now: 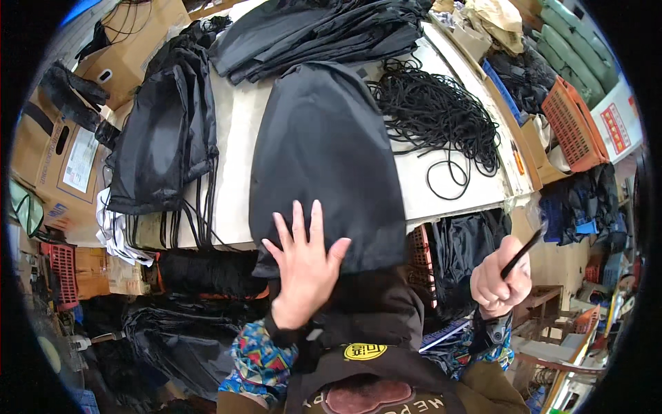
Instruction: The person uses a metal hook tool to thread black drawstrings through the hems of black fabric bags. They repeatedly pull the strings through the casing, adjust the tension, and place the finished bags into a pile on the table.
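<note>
A black fabric bag [324, 152] lies flat in front of me, its near end hanging over the table's edge. My left hand [303, 276] rests on that near end, palm down with the fingers spread. Off to the right, away from the bag, my right hand [502, 276] is closed in a fist. A thin black piece, which looks like a cord [522, 254], sticks up out of it; its far end is blurred. Right of the bag, a tangled heap of black cords [441, 114] lies on the white table [234, 159].
Finished-looking black drawstring bags [162, 138] lie at the left, cords dangling over the edge. A stack of black fabric pieces [324, 34] lies at the back. Cardboard boxes [52, 165] stand left. An orange basket [574, 124] sits at the right; more black fabric [469, 255] is below the table.
</note>
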A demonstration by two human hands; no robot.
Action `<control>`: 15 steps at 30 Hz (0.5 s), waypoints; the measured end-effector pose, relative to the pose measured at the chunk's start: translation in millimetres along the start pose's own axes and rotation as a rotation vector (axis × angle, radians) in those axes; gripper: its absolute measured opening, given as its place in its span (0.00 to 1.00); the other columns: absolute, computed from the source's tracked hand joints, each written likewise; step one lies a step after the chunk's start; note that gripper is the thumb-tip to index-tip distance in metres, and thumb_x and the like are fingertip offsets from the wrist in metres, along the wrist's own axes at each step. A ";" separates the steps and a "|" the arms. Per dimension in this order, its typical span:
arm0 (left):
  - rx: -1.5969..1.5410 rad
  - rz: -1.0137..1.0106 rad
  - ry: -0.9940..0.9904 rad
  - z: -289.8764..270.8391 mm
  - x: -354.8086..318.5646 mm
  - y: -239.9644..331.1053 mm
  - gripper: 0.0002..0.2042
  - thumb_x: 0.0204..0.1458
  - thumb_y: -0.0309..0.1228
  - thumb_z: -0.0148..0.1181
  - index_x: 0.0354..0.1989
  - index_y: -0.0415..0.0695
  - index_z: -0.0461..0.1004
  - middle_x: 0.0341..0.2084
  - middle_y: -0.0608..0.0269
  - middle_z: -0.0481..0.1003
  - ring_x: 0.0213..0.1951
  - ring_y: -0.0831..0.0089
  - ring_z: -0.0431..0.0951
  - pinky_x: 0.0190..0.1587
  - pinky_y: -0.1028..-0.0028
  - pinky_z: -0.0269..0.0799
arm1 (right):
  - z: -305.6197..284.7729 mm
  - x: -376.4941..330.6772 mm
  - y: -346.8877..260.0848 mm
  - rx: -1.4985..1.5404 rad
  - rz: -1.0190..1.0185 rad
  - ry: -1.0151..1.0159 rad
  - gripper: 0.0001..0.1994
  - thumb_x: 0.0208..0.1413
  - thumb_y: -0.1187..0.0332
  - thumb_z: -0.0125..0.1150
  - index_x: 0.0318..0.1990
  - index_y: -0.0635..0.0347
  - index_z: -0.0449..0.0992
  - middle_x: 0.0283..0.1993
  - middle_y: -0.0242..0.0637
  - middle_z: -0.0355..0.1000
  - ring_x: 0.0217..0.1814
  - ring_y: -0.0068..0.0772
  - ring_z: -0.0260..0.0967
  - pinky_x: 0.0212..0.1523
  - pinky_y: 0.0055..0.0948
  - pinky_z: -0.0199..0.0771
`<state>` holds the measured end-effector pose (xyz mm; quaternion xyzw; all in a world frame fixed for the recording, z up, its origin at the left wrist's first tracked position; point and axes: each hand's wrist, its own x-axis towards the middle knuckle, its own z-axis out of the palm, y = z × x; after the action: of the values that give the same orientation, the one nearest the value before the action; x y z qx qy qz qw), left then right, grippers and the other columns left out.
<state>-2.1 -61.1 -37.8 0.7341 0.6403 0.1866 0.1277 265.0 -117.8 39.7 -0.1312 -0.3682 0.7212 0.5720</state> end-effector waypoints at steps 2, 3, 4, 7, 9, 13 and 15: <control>0.209 0.108 -0.152 2.8 8.2 -21.5 0.32 0.55 0.54 0.46 0.62 0.45 0.58 0.63 0.44 0.51 0.63 0.36 0.46 0.56 0.31 0.43 | 3.5 0.3 6.0 -0.163 -0.011 0.086 0.09 0.60 0.68 0.51 0.30 0.64 0.64 0.15 0.34 0.57 0.10 0.19 0.47 0.11 0.22 0.42; 0.244 0.161 -0.130 1.0 11.8 -30.1 0.32 0.53 0.55 0.47 0.62 0.48 0.59 0.63 0.47 0.52 0.63 0.36 0.46 0.54 0.29 0.45 | 5.5 0.3 9.2 -0.205 0.045 0.141 0.10 0.60 0.68 0.52 0.30 0.65 0.65 0.16 0.33 0.57 0.12 0.18 0.47 0.12 0.21 0.42; 0.244 0.199 -0.128 0.7 19.1 -39.6 0.30 0.53 0.54 0.48 0.61 0.51 0.61 0.63 0.49 0.53 0.64 0.37 0.46 0.55 0.31 0.46 | 6.2 0.1 13.5 -0.250 0.098 0.204 0.10 0.59 0.68 0.52 0.30 0.65 0.66 0.16 0.31 0.57 0.13 0.17 0.47 0.13 0.21 0.42; 0.202 0.412 -0.224 -13.3 69.3 -74.3 0.27 0.53 0.48 0.53 0.60 0.53 0.61 0.63 0.55 0.54 0.65 0.43 0.48 0.59 0.35 0.44 | 6.2 13.4 24.2 -0.347 0.240 0.247 0.09 0.62 0.67 0.48 0.31 0.62 0.66 0.18 0.26 0.56 0.16 0.14 0.45 0.16 0.18 0.42; 0.172 0.544 -0.244 -17.4 107.6 -102.3 0.27 0.53 0.47 0.53 0.60 0.52 0.61 0.64 0.56 0.54 0.65 0.46 0.48 0.60 0.37 0.44 | 5.3 29.3 34.0 -0.374 0.364 0.310 0.09 0.63 0.65 0.47 0.32 0.60 0.67 0.19 0.24 0.56 0.16 0.12 0.43 0.16 0.15 0.40; 0.338 0.576 0.162 -28.0 140.0 -111.9 0.27 0.50 0.48 0.56 0.55 0.45 0.65 0.55 0.55 0.65 0.58 0.55 0.62 0.59 0.53 0.57 | 1.0 65.2 67.3 -0.602 0.506 0.363 0.09 0.64 0.63 0.48 0.35 0.56 0.69 0.21 0.23 0.61 0.16 0.07 0.44 0.15 0.12 0.39; -0.002 0.379 0.275 -42.2 124.8 -85.9 0.15 0.52 0.41 0.57 0.38 0.41 0.72 0.42 0.54 0.72 0.44 0.60 0.72 0.46 0.63 0.67 | -1.8 65.2 71.8 -0.547 0.513 0.343 0.09 0.64 0.63 0.48 0.35 0.56 0.69 0.22 0.23 0.61 0.16 0.08 0.44 0.15 0.12 0.39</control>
<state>-83.4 72.7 -22.8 0.8088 0.5020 0.3062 0.0030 193.5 -62.4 4.7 -0.4841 -0.4008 0.6838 0.3708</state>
